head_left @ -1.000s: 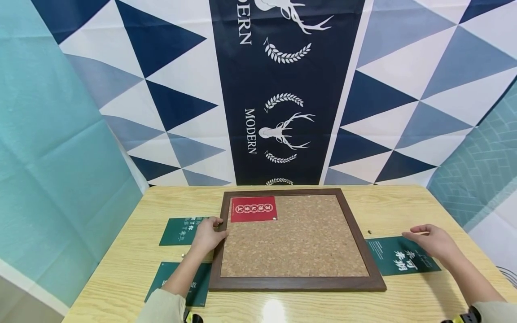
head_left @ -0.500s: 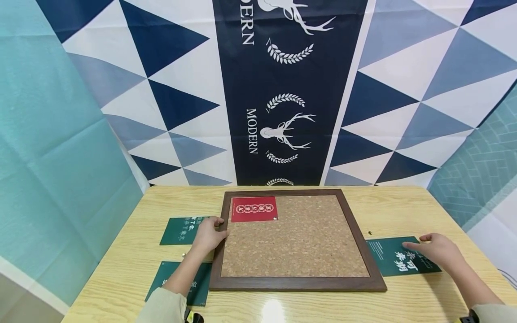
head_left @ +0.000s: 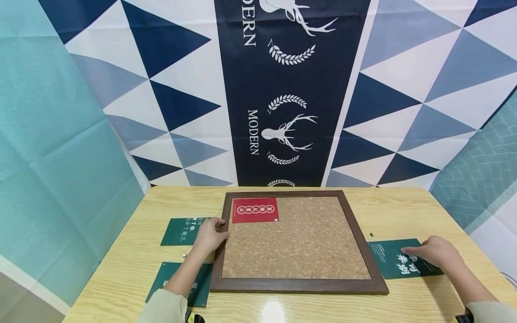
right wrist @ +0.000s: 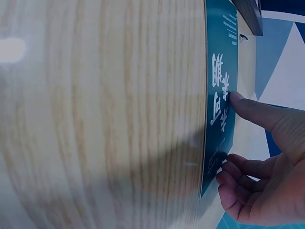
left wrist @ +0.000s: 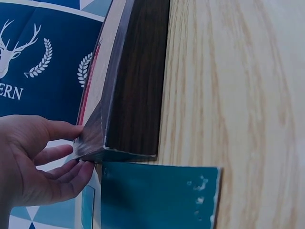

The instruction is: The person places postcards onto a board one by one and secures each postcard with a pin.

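Note:
A brown-framed corkboard lies flat on the table, a red card pinned at its far left corner. My left hand holds the board's left frame edge, thumb on top and fingers along the outer side, also clear in the left wrist view. To the right, my right hand grips a green card with white Chinese writing. In the right wrist view, the thumb lies on the card's face and the curled fingers meet its edge. Whether the card is lifted, I cannot tell.
Two more green cards, a far one and a near one, lie left of the board, partly under my left arm. A small round pin sits between them. Another tiny pin lies right of the board. Patterned cloth hangs behind the table.
My right hand has come down onto the green card, and its fingers have curled in towards the card's edge. The left hand has stayed on the frame.

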Demonstrator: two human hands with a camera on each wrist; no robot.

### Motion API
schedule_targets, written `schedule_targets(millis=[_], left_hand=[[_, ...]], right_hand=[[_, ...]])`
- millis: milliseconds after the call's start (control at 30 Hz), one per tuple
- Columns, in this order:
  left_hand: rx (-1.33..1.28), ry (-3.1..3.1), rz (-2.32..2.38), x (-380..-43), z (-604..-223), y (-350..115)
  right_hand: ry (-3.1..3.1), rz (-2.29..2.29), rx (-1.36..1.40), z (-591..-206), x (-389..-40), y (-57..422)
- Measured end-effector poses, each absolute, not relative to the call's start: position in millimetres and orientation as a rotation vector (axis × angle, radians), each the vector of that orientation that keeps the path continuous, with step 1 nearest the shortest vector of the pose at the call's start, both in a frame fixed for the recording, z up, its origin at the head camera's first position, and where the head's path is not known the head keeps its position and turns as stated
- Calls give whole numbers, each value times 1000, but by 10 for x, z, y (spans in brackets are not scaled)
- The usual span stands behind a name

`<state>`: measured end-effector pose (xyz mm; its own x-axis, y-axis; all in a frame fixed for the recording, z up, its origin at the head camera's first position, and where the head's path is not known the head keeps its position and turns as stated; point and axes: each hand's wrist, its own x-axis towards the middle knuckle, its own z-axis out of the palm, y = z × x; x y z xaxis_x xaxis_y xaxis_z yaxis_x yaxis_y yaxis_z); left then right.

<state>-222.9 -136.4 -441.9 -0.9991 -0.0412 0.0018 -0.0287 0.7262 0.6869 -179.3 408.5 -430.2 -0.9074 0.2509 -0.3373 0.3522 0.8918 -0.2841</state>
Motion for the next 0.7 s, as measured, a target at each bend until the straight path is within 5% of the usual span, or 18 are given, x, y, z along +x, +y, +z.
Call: schedule_targets(millis=[700], left_hand=[[86, -2906, -1166, -2234, -4419, -1357]], right_hand=[[2682, -573, 463, -4284, -1844, 4163]])
